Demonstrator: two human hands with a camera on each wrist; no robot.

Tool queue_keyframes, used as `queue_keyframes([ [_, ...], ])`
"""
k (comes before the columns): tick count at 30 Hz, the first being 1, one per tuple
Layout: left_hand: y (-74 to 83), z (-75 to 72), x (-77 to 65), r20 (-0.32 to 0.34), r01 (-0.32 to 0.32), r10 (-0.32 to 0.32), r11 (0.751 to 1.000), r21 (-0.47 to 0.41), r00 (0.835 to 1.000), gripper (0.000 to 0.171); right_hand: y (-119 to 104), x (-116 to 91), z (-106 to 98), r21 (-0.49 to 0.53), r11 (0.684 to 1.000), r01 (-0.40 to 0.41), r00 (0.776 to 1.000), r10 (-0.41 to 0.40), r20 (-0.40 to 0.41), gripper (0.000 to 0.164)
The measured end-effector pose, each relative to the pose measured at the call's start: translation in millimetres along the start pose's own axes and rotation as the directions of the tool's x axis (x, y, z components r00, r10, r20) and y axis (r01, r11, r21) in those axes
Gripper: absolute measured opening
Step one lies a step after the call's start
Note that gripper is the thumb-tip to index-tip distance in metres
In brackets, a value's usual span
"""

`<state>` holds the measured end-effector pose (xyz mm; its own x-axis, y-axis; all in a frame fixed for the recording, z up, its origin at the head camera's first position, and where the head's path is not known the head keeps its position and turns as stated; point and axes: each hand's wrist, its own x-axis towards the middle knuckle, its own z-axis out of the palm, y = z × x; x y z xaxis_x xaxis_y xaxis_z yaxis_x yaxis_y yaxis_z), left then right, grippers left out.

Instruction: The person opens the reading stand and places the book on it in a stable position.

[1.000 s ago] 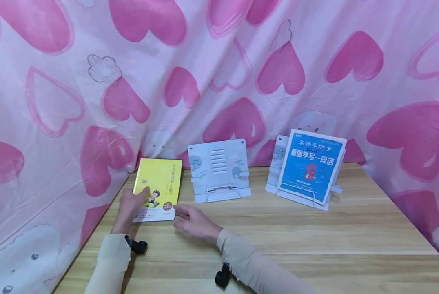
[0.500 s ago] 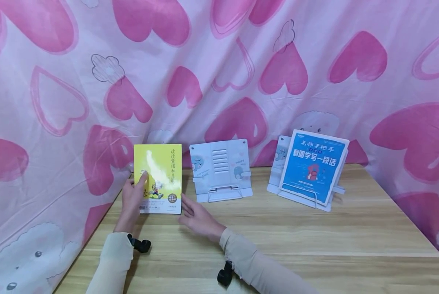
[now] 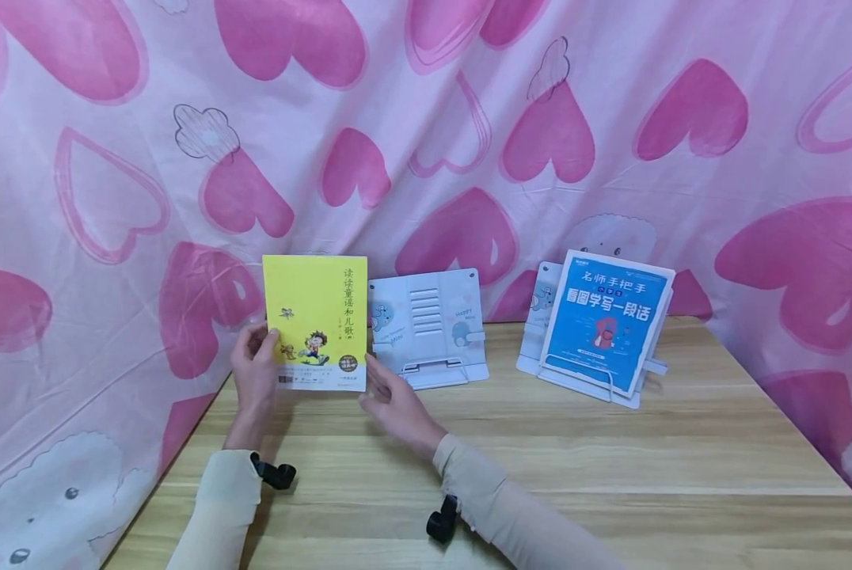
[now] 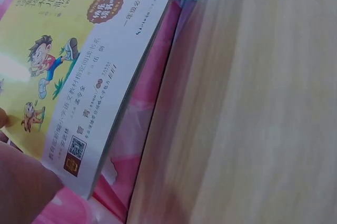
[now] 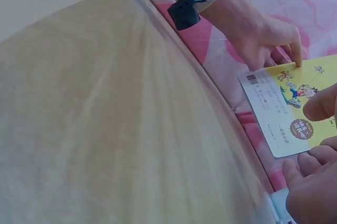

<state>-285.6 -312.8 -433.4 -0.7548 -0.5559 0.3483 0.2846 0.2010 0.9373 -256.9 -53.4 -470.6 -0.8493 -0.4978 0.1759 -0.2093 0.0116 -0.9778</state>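
Note:
A yellow children's book (image 3: 312, 317), with a cartoon boy on its cover and a white lower band, is held up off the table, facing me. My left hand (image 3: 253, 376) grips its left edge, the thumb lying on the cover and the other fingers behind. At the lower right edge my right hand (image 3: 401, 408) holds the book. In the right wrist view its thumb (image 5: 321, 104) shows over the cover and its other fingers curl by the edge. Right behind the book stands a pale blue book stand (image 3: 429, 324), its left side partly covered.
Farther right, a second pale blue stand (image 3: 529, 360) carries a blue book (image 3: 600, 324) behind a wire holder. A pink heart-patterned curtain (image 3: 369, 71) hangs along the back and sides of the wooden table (image 3: 611, 491).
The yellow book has been raised from the table, tilted upright and moved a little right, toward the middle stand. Both hands have moved with it.

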Motion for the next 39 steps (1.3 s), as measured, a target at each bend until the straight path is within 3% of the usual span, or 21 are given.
queue_keyframes([
  [4, 9.8, 6.8, -5.2, -0.009, -0.076, 0.076, 0.997, -0.018, 0.997, 0.029, -1.5, 2.9, -7.8, 0.011, 1.0, 0.022, 0.999, -0.022, -0.045, 0.077],
  [10, 23.6, 19.9, -14.3, 0.0, -0.139, 0.14, 0.989, -0.054, 0.99, 0.032, -5.0, 6.0, -21.3, -0.003, 0.999, 0.042, 0.992, -0.042, -0.121, 0.073],
  [15, 32.4, 30.2, -20.1, 0.019, -0.158, 0.16, 0.984, -0.084, 0.987, 0.033, -9.0, 8.7, -34.8, 0.021, 0.998, 0.062, 0.982, -0.057, -0.178, 0.069],
  [26, 46.2, 51.8, -34.0, 0.098, -0.174, 0.176, 0.984, -0.02, 0.98, 0.033, -3.4, 10.0, -65.3, 0.069, 0.996, 0.056, 0.966, -0.037, -0.254, 0.065],
  [30, 41.0, 60.9, -31.7, 0.122, -0.207, 0.21, 0.978, -0.037, 0.97, 0.032, -1.1, 3.6, -79.2, 0.043, 0.996, 0.075, 0.963, -0.062, -0.262, 0.065],
  [39, 50.3, 90.8, -36.9, 0.192, -0.25, 0.248, 0.968, -0.015, 0.95, 0.032, -3.4, -5.8, -119.3, 0.014, 0.991, 0.131, 0.951, -0.122, -0.285, 0.066],
])
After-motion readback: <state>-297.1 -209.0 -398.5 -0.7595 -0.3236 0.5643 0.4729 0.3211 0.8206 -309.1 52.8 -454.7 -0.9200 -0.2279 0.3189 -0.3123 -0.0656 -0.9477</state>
